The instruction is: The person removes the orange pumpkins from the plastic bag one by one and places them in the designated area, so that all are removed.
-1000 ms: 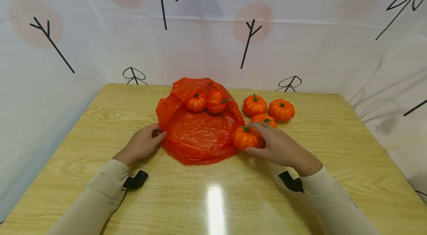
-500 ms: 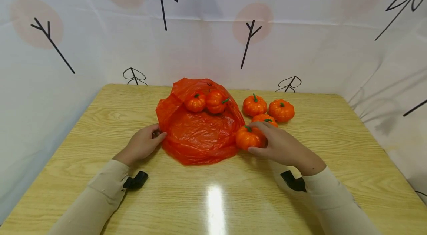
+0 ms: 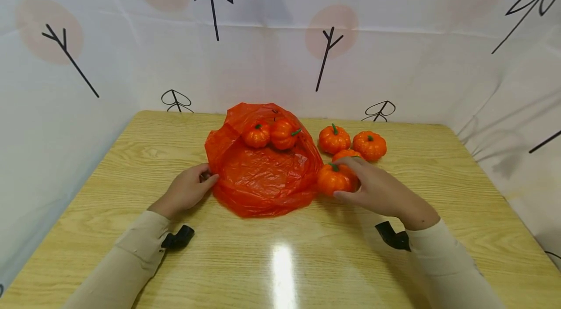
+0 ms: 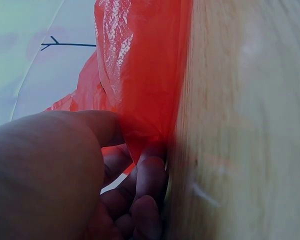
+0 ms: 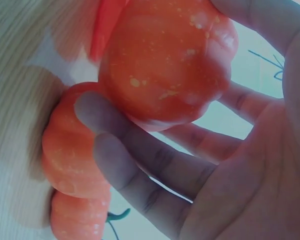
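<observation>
My left hand (image 3: 186, 192) pinches the left rim of a crinkled red plastic bag (image 3: 258, 177), which lies with its mouth spread wide on the table. The left wrist view shows the bag's film (image 4: 150, 65) between thumb and fingers. Inside the bag, at its back, sit a small orange pumpkin (image 3: 256, 134) and a second pumpkin (image 3: 285, 134), both green-stemmed. Just off the bag's right rim, my right hand (image 3: 383, 194) grips another small pumpkin (image 3: 335, 180) between thumb and fingers. In the right wrist view, the fingers curve around this pumpkin (image 5: 165, 60).
Behind my right hand stand a pumpkin (image 3: 334, 139) and another pumpkin (image 3: 370, 146). A third pumpkin (image 3: 347, 154) is partly covered by the hand. The wooden table (image 3: 236, 265) backs onto a pale patterned cloth (image 3: 263, 65).
My right hand has shifted steadily to the right and slightly back with its pumpkin, away from the bag's right rim. The left hand and the bag have stayed put.
</observation>
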Action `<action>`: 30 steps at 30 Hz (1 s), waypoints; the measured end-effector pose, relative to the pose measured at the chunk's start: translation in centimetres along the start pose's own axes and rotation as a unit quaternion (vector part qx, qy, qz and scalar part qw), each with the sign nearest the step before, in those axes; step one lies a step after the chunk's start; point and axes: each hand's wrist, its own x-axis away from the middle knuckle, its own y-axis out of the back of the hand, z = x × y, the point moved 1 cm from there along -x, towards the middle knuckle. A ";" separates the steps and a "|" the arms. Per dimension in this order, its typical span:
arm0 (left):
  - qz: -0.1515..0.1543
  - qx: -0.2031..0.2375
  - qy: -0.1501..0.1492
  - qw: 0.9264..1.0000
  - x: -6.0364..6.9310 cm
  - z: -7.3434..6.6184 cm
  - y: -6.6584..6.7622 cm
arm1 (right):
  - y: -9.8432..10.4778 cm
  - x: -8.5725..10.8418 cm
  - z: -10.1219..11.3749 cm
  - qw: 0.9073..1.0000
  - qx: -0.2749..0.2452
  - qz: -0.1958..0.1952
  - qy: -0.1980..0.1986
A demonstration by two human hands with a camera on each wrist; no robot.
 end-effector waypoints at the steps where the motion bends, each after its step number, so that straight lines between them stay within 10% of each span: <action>1: 0.000 0.000 0.000 1.000 0.0 0.0 0.0 | 0.0 0.0 -0.1 1.000 0.001 0.001 0.003; 30: 0.001 0.002 0.009 1.000 0.2 -0.1 0.0 | 0.3 2.0 -2.3 0.999 -0.001 0.034 -0.007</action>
